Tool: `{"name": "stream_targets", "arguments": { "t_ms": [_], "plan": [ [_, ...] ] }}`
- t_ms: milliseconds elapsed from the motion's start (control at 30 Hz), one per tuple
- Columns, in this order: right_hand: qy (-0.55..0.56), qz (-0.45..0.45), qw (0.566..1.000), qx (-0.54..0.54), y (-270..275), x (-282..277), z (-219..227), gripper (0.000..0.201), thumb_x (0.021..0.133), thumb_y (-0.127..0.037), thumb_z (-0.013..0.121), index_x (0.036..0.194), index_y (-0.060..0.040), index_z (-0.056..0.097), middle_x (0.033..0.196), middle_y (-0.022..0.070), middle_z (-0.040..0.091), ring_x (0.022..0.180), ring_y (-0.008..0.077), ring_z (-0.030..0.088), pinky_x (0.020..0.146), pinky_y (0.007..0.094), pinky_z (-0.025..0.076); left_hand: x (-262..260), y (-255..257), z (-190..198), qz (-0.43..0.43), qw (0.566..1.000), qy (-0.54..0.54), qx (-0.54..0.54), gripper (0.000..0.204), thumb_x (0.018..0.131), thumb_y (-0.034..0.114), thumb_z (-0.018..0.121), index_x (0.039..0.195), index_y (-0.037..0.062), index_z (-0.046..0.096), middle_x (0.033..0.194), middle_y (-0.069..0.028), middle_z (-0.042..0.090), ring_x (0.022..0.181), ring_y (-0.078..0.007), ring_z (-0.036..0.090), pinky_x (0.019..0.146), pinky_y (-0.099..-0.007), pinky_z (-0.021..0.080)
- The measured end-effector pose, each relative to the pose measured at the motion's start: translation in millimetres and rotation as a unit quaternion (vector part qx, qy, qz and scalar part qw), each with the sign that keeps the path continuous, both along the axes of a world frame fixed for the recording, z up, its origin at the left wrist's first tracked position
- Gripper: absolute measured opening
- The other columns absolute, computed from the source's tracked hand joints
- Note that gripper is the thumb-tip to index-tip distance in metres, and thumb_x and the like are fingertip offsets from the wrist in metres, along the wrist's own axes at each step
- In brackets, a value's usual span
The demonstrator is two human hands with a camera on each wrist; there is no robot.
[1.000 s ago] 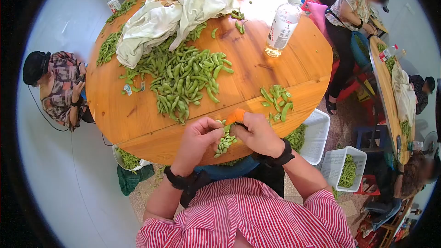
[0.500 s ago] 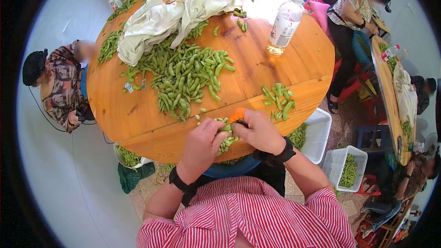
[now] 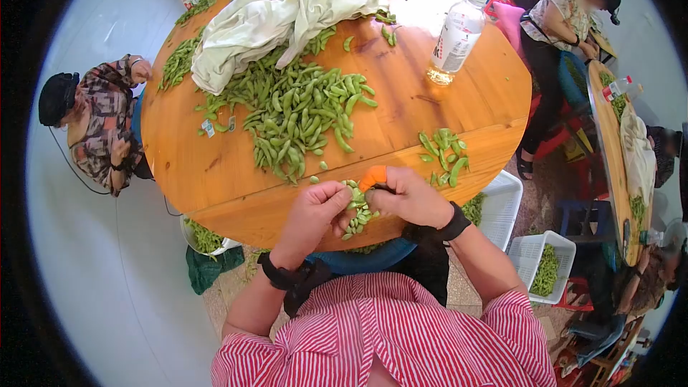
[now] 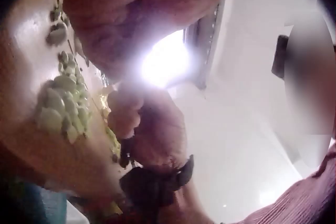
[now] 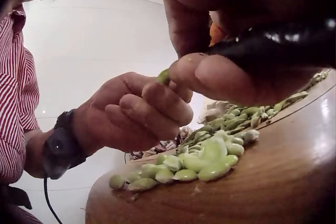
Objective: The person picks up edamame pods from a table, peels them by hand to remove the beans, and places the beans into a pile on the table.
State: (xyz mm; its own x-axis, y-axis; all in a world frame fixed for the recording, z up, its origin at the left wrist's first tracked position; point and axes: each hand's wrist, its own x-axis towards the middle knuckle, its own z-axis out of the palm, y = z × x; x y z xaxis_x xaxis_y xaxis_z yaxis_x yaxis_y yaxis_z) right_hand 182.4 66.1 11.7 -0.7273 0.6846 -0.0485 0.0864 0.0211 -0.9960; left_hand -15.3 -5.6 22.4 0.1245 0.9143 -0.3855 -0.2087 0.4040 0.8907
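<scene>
My left hand (image 3: 315,211) and right hand (image 3: 412,201) meet at the near edge of the round table. In the right wrist view the left hand's fingers pinch a green edamame pod (image 5: 164,77), and the right thumb and fingers grip its other end. Most of the pod is hidden by the fingers. The right hand has an orange wrap (image 3: 373,177) on one finger, and a dark glossy band or tool (image 5: 278,40) lies along it. Below the hands sits a small heap of shelled beans (image 5: 205,163), also visible in the left wrist view.
A large pile of pods (image 3: 301,115) lies ahead, partly beneath a pale cloth (image 3: 287,11). Several loose pods (image 3: 444,154) lie to the right, near a bottle (image 3: 459,36). White baskets (image 3: 527,258) stand lower right. Someone sits at the table's left (image 3: 147,201).
The left hand has moved away from the right and back to it, with fingers shifting around the pod. A couple of loose beans now lie on the table just ahead of the left hand.
</scene>
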Motion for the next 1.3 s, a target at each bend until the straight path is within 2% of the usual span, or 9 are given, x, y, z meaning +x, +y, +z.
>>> {"name": "stream_targets", "arguments": {
  "t_ms": [200, 367, 600, 667, 900, 967, 1067, 1200, 1300],
  "plan": [
    [-0.057, -0.03, 0.997, 0.047, 1.6, -2.4, 5.0, 0.01, 0.09, -0.009, 0.061, 0.094, -0.0003, 0.063, 0.068, -0.0018, 0.054, 0.063, 0.0059, 0.048, 0.056, 0.0249, 0.041, 11.8, 4.0, -2.1, 0.035, 0.998, 0.048, 0.017, 0.016, 0.098, 0.017, 0.058, 0.095, 0.0017, 0.063, 0.073, -0.0026, 0.062, 0.059, -0.01, 0.058, 0.054, -0.0241, 0.046],
    [-0.113, -0.104, 0.968, 0.197, -4.9, -5.0, -0.5, 0.012, 0.087, -0.01, 0.064, 0.089, 0.0016, 0.063, 0.063, 0.0088, 0.05, 0.059, 0.0096, 0.047, 0.054, 0.0293, 0.041, 17.4, 2.9, -8.7, 0.008, 0.77, 0.494, 0.403, 0.019, 0.089, 0.007, 0.058, 0.106, -0.0013, 0.059, 0.09, -0.0165, 0.059, 0.077, -0.0368, 0.06, 0.066, -0.0413, 0.051],
    [-0.083, -0.104, 0.975, 0.175, -9.5, -3.8, 4.8, 0.012, 0.087, -0.01, 0.065, 0.09, 0.0015, 0.064, 0.062, 0.0075, 0.052, 0.058, 0.0087, 0.046, 0.053, 0.0289, 0.04, 15.4, 3.7, -15.3, -0.03, 0.819, 0.463, 0.338, 0.016, 0.092, 0.005, 0.054, 0.105, -0.004, 0.059, 0.093, -0.0195, 0.059, 0.084, -0.0379, 0.061, 0.071, -0.0408, 0.049],
    [-0.067, -0.103, 0.989, 0.08, -8.0, -1.1, 4.5, 0.016, 0.086, -0.012, 0.061, 0.089, 0.0033, 0.062, 0.071, 0.024, 0.059, 0.062, 0.0321, 0.061, 0.058, 0.0374, 0.047, 8.6, 6.8, -21.7, -0.023, 0.866, 0.366, 0.34, 0.017, 0.092, 0.006, 0.054, 0.106, -0.0041, 0.058, 0.093, -0.0202, 0.059, 0.082, -0.0377, 0.061, 0.07, -0.04, 0.049],
    [-0.152, -0.144, 0.968, 0.142, -3.7, 6.9, 4.5, 0.02, 0.085, -0.016, 0.063, 0.087, 0.0044, 0.061, 0.068, 0.0238, 0.058, 0.058, 0.0305, 0.061, 0.056, 0.0381, 0.046, 10.5, -2.3, -16.8, 0.002, 0.833, 0.45, 0.321, 0.019, 0.091, 0.006, 0.058, 0.107, -0.0033, 0.058, 0.087, -0.0163, 0.061, 0.076, -0.0319, 0.062, 0.068, -0.0368, 0.048],
    [-0.173, -0.147, 0.96, 0.162, -5.3, 6.8, 3.7, 0.015, 0.087, -0.012, 0.066, 0.09, 0.0017, 0.063, 0.065, 0.0048, 0.057, 0.061, 0.0079, 0.049, 0.056, 0.0285, 0.043, 13.3, -2.8, -15.5, 0.014, 0.812, 0.473, 0.341, 0.017, 0.089, 0.005, 0.06, 0.105, -0.0024, 0.06, 0.085, -0.0131, 0.061, 0.075, -0.0263, 0.062, 0.066, -0.0341, 0.048],
    [-0.147, -0.162, 0.964, 0.149, -9.2, 4.2, 8.0, 0.022, 0.084, -0.017, 0.065, 0.088, 0.0039, 0.062, 0.066, 0.0223, 0.058, 0.057, 0.0286, 0.06, 0.055, 0.0379, 0.046, 16.0, -3.8, -2.7, 0.004, 0.876, 0.391, 0.282, 0.017, 0.088, 0.005, 0.062, 0.102, -0.0023, 0.061, 0.086, -0.01, 0.063, 0.073, -0.0187, 0.062, 0.065, -0.0303, 0.049],
    [-0.122, -0.166, 0.971, 0.121, -14.2, 3.5, 9.6, 0.021, 0.083, -0.016, 0.067, 0.09, 0.003, 0.063, 0.066, 0.0195, 0.059, 0.057, 0.0246, 0.058, 0.055, 0.0365, 0.045, 17.1, -2.4, -7.2, 0.025, 0.912, 0.324, 0.249, 0.017, 0.085, 0.007, 0.065, 0.099, -0.0018, 0.063, 0.088, -0.016, 0.065, 0.076, -0.0272, 0.065, 0.067, -0.0342, 0.051],
    [-0.094, -0.17, 0.975, 0.106, -15.1, 4.3, 10.0, 0.021, 0.083, -0.016, 0.067, 0.093, 0.0023, 0.064, 0.067, 0.0174, 0.06, 0.058, 0.0212, 0.057, 0.056, 0.0351, 0.045, 22.5, -4.0, -3.6, 0.032, 0.909, 0.33, 0.254, 0.014, 0.087, 0.007, 0.066, 0.098, -0.0023, 0.064, 0.082, -0.0046, 0.065, 0.069, -0.0098, 0.06, 0.063, -0.0256, 0.048]
  ]
}}
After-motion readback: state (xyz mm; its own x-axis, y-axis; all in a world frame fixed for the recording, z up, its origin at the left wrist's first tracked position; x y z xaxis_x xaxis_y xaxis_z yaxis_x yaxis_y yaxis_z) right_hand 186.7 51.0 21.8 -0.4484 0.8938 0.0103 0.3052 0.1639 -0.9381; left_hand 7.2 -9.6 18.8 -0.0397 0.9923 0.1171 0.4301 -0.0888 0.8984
